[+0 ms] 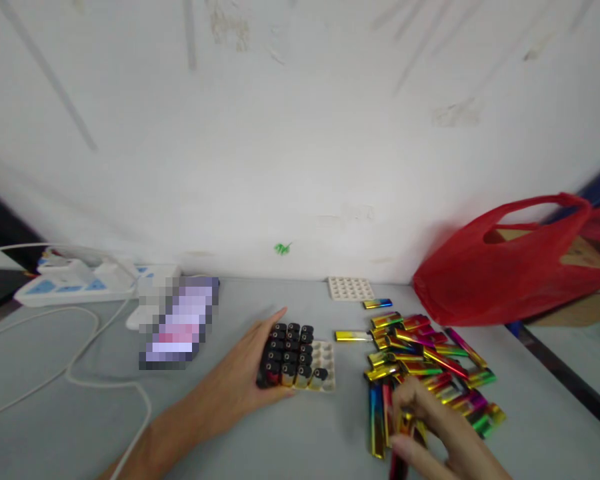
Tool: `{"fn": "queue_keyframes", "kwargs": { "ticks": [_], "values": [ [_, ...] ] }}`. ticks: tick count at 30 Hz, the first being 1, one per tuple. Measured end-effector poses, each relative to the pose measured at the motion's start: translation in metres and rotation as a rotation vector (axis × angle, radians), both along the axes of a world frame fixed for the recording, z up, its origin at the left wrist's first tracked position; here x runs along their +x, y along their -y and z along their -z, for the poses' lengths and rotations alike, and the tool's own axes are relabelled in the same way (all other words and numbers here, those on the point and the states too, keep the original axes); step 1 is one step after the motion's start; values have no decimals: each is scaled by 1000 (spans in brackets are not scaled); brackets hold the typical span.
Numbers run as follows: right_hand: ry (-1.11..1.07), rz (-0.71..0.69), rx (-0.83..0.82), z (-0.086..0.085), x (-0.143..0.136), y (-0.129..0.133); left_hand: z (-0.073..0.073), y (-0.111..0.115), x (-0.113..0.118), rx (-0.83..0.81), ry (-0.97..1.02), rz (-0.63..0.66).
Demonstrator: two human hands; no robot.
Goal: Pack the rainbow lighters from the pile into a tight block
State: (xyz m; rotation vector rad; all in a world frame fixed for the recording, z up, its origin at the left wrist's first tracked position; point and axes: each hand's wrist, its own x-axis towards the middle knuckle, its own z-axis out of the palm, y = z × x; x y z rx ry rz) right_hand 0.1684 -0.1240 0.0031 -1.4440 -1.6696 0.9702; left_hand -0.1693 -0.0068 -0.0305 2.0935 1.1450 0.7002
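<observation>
A white tray with round holes [329, 367] stands on the grey table, filled on its left side with rows of upright black-topped lighters [289, 353]. Around the tray's left edge curves my left hand [245, 367], thumb near the front and fingers behind, gripping the tray. At the lower right, my right hand [423, 427] has its fingers closed on a shiny lighter [400, 460], dark red where it shows. It is at the near side of a loose pile of metallic multicoloured lighters [430, 360].
An empty white holed tray [351, 289] lies by the wall, with one blue-yellow lighter [377, 303] nearby. A red bag [505, 267] stands at right. At left are a blurred-out phone [183, 323], a power strip [80, 287] and white cables [70, 373].
</observation>
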Motion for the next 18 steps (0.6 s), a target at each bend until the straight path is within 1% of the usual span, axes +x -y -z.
{"fn": "queue_keyframes", "kwargs": {
  "ticks": [2,4,6,7,8,10,12,14,18],
  "values": [
    [-304,142,-99,-12,-21,-23,0,0,0,-2,3,-7],
    [-609,229,-132,-20,-41,-54,1,0,-1,-8,3,-14],
    [-951,248,-142,-25,-57,-85,1,0,-1,-12,4,-17],
    [-1088,247,-198,-26,-63,-98,1,0,-1,-17,2,-16],
    [-1180,251,-248,-26,-68,-109,1,0,-1,-23,0,-16],
    [-1274,221,-290,-23,-75,-122,2,-1,-1,-37,-4,-17],
    [-1290,157,-290,-19,-79,-124,2,-1,-1,-44,-7,-16],
    [-1278,96,-304,-14,-82,-118,2,-1,-1,-49,-4,-12],
    [-1231,12,-425,-5,-88,-100,3,-2,-1,-46,3,-9]
  ]
}}
